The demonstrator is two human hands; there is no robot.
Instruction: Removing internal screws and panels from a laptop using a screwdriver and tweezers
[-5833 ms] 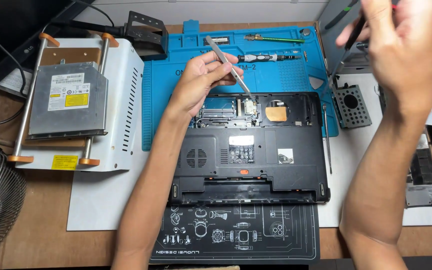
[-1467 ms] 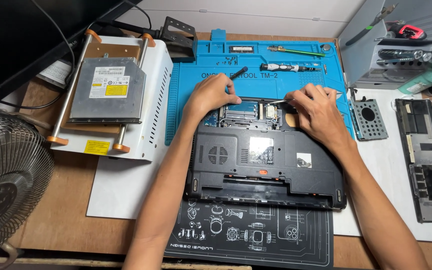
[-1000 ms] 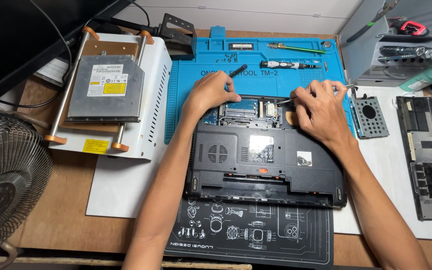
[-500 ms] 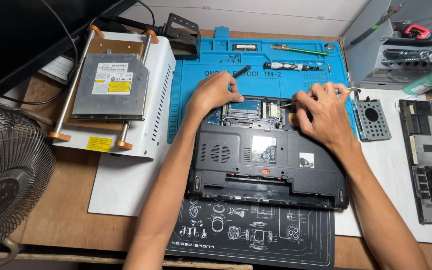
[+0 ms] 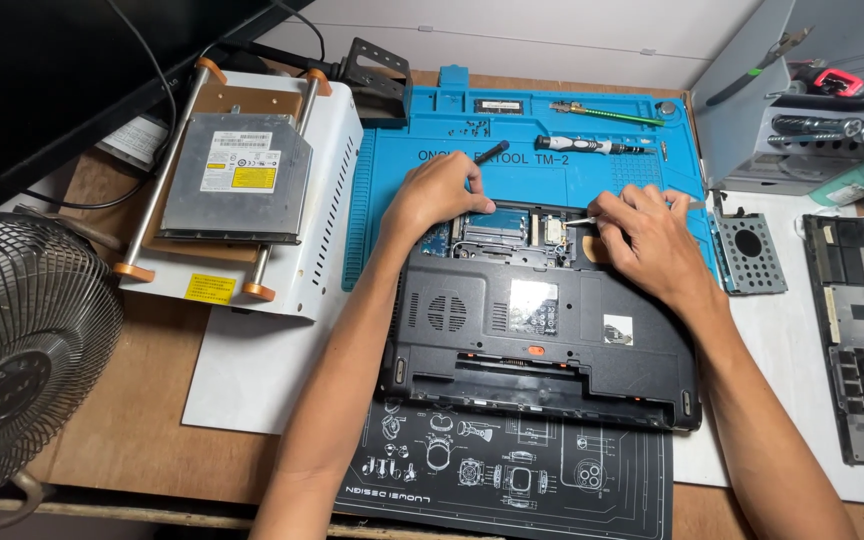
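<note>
You are working at a wooden surface (image 5: 132, 430) crowded with repair gear: a blue silicone mat (image 5: 512, 160) is lying at the back, a white sheet (image 5: 252, 370) is spreading under the middle, and a black printed mat (image 5: 512, 475) is sitting at the near edge. A metal fan (image 5: 22, 370) is standing at the far left, a dark monitor (image 5: 62, 80) is rising behind it, and a white machine (image 5: 292, 200) is carrying a grey optical drive (image 5: 237, 180). A grey organiser (image 5: 802, 100) with tools is standing at the back right, with a drive caddy (image 5: 749, 250) and a black cover panel (image 5: 862, 340) lying below it. Compared with half a second ago, your hands are sitting in nearly the same places over the open bay, and only the view is shifting slightly. The black laptop (image 5: 542, 340) is lying bottom-up across the mats in the middle, its rear bay uncovered and showing boards and metal parts. Your left hand (image 5: 437, 195) is resting at the bay's left corner, its fingers (image 5: 472, 185) curled closed around a black pen-like tool (image 5: 490, 152). Your right hand (image 5: 652, 240) is resting on the bay's right side, its fingers (image 5: 612, 215) pinched on thin metal tweezers (image 5: 582, 221) pointing into the bay. A precision screwdriver (image 5: 587, 146) is lying on the blue mat behind your hands.
</note>
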